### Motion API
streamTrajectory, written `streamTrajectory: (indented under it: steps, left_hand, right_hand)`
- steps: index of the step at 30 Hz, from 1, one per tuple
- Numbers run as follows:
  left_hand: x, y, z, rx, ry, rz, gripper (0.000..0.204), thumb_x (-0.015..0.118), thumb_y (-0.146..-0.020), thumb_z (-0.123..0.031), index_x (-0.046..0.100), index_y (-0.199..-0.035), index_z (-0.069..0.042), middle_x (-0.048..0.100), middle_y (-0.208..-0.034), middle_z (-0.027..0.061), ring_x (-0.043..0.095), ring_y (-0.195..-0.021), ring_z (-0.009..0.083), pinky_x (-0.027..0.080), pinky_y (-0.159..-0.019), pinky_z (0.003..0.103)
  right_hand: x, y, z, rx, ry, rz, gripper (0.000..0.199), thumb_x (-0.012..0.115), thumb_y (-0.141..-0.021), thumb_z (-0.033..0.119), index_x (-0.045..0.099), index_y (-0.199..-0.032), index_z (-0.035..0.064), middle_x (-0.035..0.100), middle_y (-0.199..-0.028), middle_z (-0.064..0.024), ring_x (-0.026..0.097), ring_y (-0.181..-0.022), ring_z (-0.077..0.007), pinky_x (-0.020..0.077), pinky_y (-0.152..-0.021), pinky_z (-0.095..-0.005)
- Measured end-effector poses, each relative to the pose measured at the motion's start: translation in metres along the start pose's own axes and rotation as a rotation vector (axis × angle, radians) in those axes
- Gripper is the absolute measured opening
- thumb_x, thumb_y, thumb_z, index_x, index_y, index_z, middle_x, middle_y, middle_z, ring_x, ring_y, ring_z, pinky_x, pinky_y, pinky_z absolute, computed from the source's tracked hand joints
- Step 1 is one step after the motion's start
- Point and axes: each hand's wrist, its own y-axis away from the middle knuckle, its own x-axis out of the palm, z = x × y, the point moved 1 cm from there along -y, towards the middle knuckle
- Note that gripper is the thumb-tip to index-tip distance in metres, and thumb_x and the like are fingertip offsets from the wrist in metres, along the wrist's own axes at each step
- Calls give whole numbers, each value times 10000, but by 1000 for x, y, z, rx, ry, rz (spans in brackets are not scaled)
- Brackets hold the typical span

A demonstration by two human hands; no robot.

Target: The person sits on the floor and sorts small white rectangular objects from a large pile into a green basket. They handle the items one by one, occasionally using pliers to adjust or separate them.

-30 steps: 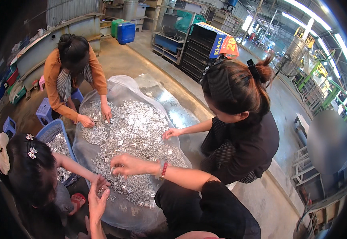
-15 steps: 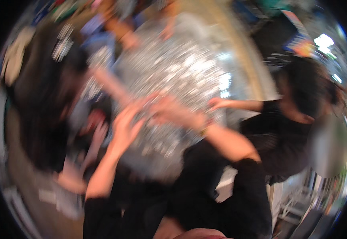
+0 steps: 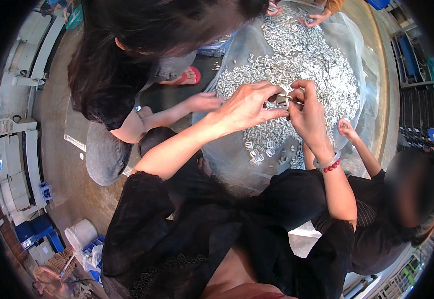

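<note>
Over a large heap of small silvery metal pieces [image 3: 296, 65], my left hand [image 3: 244, 107] and my right hand [image 3: 306, 117] meet. Between their fingertips is a small silvery metal buckle [image 3: 282, 101], partly hidden by the fingers. Thumb and forefinger of my left hand pinch one side of it; the curled fingers of my right hand grip the other. A grey bangle and a red bead bracelet [image 3: 331, 167] circle my right wrist. Several slotted buckles [image 3: 259, 157] lie loose on the clear plastic sheet [image 3: 232, 174] below my hands.
A person with long dark hair [image 3: 162, 25] leans in at the left, one hand [image 3: 204, 102] by the heap. Another person's hand [image 3: 346, 128] is at the right edge of the pile. More hands [image 3: 315, 20] work at the far side. A white bucket [image 3: 81, 233] stands at lower left.
My view has turned, and the heap now appears farther right. My hands, earlier blurred with fingers spread, are now drawn together around the buckle.
</note>
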Motion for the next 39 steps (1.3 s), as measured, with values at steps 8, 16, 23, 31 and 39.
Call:
streamTrajectory:
  steps: [8, 16, 23, 31, 39]
  left_hand:
    - [-3, -1, -3, 11, -24, -19, 387, 762, -677, -226, 571, -936, -9, 615, -828, 113, 624, -743, 252, 490, -656, 338]
    - [-21, 8, -22, -57, 115, 90, 403, 751, -687, -220, 567, -956, 18, 611, -822, 159, 618, -732, 315, 481, -629, 362]
    - [-18, 7, -16, 8, 125, -37, 397, 712, -742, -210, 595, -1043, 20, 626, -831, 180, 637, -757, 288, 492, -651, 362]
    - [-13, 3, -20, 39, 140, -205, 399, 781, -664, -165, 612, -980, 11, 628, -846, 110, 635, -748, 192, 512, -645, 292]
    - [-3, 9, -20, 185, -46, -237, 393, 737, -706, -122, 594, -1046, 14, 621, -899, 137, 634, -762, 252, 511, -651, 307]
  right_hand:
    - [0, 1, 1, -38, 60, 66, 326, 518, -791, -67, 383, -1072, 30, 609, -781, -166, 642, -755, -329, 479, -592, -370]
    - [3, 15, 1, -76, -92, 26, 303, 537, -821, -53, 375, -1072, 0, 634, -882, -164, 667, -813, -239, 528, -594, -294]
    - [3, 13, 8, 20, -156, -82, 277, 555, -852, -19, 409, -1088, -10, 645, -868, -177, 656, -687, -167, 508, -540, -274]
    - [1, 8, 5, -122, -136, -189, 85, 615, -810, -31, 590, -890, -17, 650, -823, -82, 645, -727, -129, 526, -592, -239]
    - [0, 10, 5, -247, 51, -163, 130, 634, -761, -58, 596, -876, -11, 641, -781, -122, 650, -663, -177, 517, -574, -257]
